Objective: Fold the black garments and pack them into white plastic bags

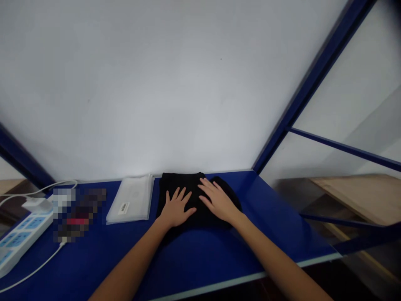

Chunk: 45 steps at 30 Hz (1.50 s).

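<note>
A folded black cloth item, perhaps a garment point(194, 213), lies on the blue shelf against the wall; its exact kind does not show. My left hand point(177, 208) rests flat on its left part with the fingers spread. On its right part lies my right hand point(217, 200), palm down, fingers stretched out and slightly apart. A rounded fold of the black cloth sticks out past my right hand. Left of the cloth lies a stack of frosted clear plastic bags point(133, 198) with a small barcode label.
At the left are a white power strip point(26, 234) with a plugged-in charger point(37, 205), a white cable and a blurred-out device point(79, 217). Blue metal posts point(282, 129) frame the shelf point(200, 267). A wooden board point(360, 194) lies beyond the right side.
</note>
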{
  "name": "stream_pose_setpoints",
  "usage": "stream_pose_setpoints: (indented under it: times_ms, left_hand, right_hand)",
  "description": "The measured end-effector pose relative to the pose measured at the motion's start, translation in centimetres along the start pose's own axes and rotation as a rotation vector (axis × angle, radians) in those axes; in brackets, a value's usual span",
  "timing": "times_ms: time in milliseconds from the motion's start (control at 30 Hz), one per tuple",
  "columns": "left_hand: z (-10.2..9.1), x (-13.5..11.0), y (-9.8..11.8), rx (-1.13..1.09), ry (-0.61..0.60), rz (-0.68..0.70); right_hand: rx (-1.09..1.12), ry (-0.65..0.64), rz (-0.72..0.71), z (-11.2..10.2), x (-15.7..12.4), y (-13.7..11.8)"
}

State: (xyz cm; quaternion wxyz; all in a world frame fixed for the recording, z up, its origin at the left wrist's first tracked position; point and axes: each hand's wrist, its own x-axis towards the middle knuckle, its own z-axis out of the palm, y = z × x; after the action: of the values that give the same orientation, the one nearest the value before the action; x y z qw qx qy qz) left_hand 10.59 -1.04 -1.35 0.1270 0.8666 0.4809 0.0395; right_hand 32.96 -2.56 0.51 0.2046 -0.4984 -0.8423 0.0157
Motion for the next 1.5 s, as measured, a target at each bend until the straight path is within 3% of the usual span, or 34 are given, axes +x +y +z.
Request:
stream_pose_setpoints:
  times_ms: [133, 300, 400, 567, 633, 733, 833, 900, 1233, 1333, 1500]
  left_hand:
    - [-0.2, -0.6, -0.7, 0.003, -0.013, 0.018]
    - [-0.4, -1.9, -1.5, 0.087, 0.061, -0.002]
    - [-0.8, -2.4, -1.7, 0.117, 0.127, 0.006]
    - [-1.2, -2.4, -1.8, 0.123, 0.195, 0.019]
    - [-1.0, -2.4, -1.9, 0.135, 0.199, 0.023]
    - [-0.5, -2.5, -2.2, 0.163, 0.213, 0.022]
    - [-0.1, -2.5, -2.5, 0.161, 0.197, -0.013]
    - [-0.1, -2.4, -2.6, 0.152, 0.169, -0.048]
    - [-0.5, -2.0, -2.6, 0.172, 0.161, -0.068]
    - [-1.2, -2.3, -2.4, 0.184, 0.158, 0.009]
    - [-2.4, -3.5, -0.8, 0.095, 0.145, 0.224]
  right_hand:
    - [0.094, -0.189, 0.04, 1.7, -1.2, 0.1]
    - [0.139, -0.255, 0.139, 2.1, -1.5, 1.8]
    - [0.089, -0.232, 0.143, 1.7, -0.8, 1.3]
    - [-0.048, -0.034, 0.092, 1.7, 2.2, -0.5]
    - [-0.046, -0.025, 0.045, 2.2, 3.8, -0.6]
    - [0.003, -0.152, 0.022, 3.3, 5.6, 0.4]
    - [0.068, -0.281, 0.11, 4.4, 6.5, 1.8]
    - [0.088, -0.301, 0.157, 4.9, 6.7, 2.5]
    - [0.106, -0.202, 0.138, 5.5, 6.0, 2.8]
    - [0.079, -0.097, 0.062, 4.6, 5.7, 2.5]
    - [0.098, 0.041, -0.062, 1.3, 4.1, 1.1]
